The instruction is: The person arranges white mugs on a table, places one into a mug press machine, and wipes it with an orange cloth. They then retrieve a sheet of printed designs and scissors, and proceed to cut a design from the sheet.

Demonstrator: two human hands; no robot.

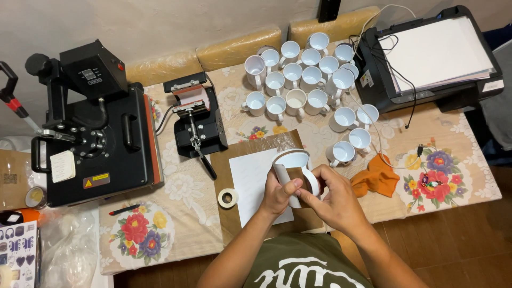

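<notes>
Head view looks straight down on a table [458, 176] covered with a floral cloth, with the person's two bare hands meeting just below the middle of the frame. The left hand [278, 193] grips the near side of a white mug [295, 165], thumb pressed onto a sheet of paper wrapped round its body; the right hand [330, 198] closes on the same mug from the 3 o'clock side, fingers curled over the wrap by the handle. The mug is tilted, its open mouth turned toward 12 o'clock, and is held just above a white sheet [250, 184] that lies on brown paper [266, 145]. At 9 o'clock from the mug, close by on the brown paper's edge, sits a roll of tape [228, 198]. Toward 3 o'clock lies a crumpled orange cloth [377, 177]. At 12 o'clock stands a cluster of blank white mugs [298, 80], with a few more trailing down toward 2 o'clock. A small black mug press [196, 120] sits at 10 o'clock, and beyond it, toward 9 o'clock, a large flat heat press [96, 136]. A black printer [426, 58] loaded with white paper occupies the corner at 1 o'clock. A black and red pen [124, 209] lies at 8 o'clock.
</notes>
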